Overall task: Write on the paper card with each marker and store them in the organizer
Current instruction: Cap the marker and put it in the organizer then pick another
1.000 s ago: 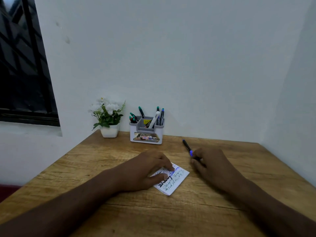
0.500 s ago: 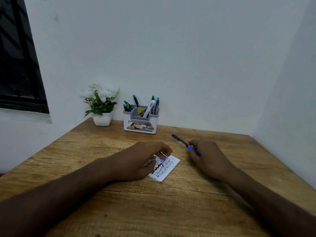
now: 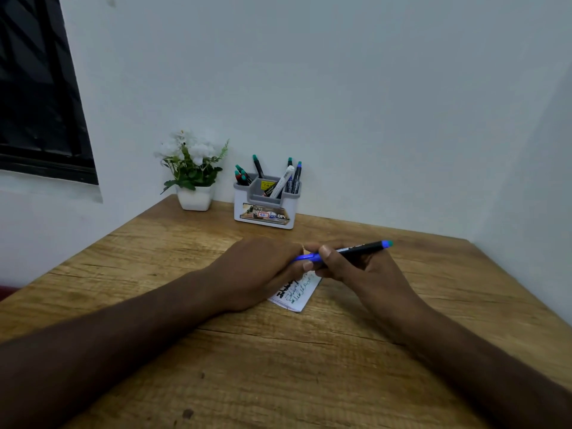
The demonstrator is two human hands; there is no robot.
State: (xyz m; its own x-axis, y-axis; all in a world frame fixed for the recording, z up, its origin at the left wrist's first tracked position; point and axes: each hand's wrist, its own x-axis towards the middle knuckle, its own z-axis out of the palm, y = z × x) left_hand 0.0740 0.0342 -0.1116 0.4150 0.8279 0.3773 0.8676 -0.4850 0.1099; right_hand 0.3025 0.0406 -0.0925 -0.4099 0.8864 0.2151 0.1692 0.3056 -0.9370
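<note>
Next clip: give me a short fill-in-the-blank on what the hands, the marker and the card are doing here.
1. The right hand holds a black marker with a ____ cap.
2. The left hand grips the marker's ____ end.
3. The white paper card lies on the wooden ____.
4. The white-and-grey organizer stands to the ____ of the white potted plant.

Missing words: blue; cap; table; right

Both forearms bare, no sleeves; left hand [image 3: 263,270] & right hand [image 3: 365,270] ungloved.
</note>
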